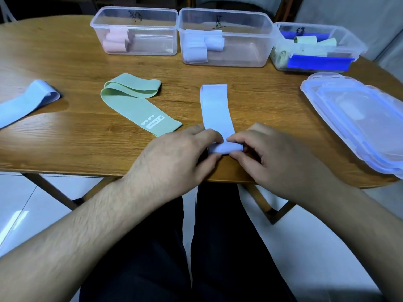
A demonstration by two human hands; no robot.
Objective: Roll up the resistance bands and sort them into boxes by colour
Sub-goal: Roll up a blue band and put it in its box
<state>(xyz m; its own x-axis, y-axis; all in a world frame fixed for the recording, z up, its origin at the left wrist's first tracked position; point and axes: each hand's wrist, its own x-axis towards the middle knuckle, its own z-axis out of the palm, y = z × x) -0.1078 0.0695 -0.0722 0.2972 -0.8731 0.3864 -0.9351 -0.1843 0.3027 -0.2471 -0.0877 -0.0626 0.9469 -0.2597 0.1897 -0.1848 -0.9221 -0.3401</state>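
- A blue band (26, 101) is lying at the table's (76, 147) left side, its near end running out of the picture.
- A green band (135, 101), folded over itself, is lying loose just left of the hands.
- The left hand (181, 158) is pinching the rolled near end of a pale blue band (218, 114) and covering the roll's left end.
- The right hand (268, 155) is pinching the same roll from the right; the band's flat remainder is stretching away toward the boxes.
- At the back, a box of pink rolls (134, 30), a box of pale blue rolls (224, 38) and a third box (316, 46) of yellowish and dark blue pieces are standing side by side; their handwritten labels are unreadable.
- Stacked lids (357, 118) are sitting far right, partly cut off.
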